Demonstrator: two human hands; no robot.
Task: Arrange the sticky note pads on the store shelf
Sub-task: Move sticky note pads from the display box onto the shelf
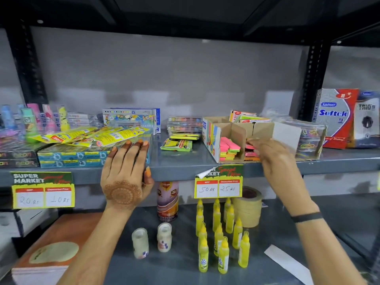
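Right hand [273, 153] pinches pink sticky note pads [251, 150] inside cardboard box [213, 138] — left hand [125, 171] flat, fingers spread, at shelf [176, 169] edge.

a dark metal shelving unit [185, 170] with grey shelf boards stands against a plain grey wall [164, 75]. black perforated uprights [312, 79] rise at either side. the underside of an upper shelf [185, 11] looms dark overhead. light is dim and even.
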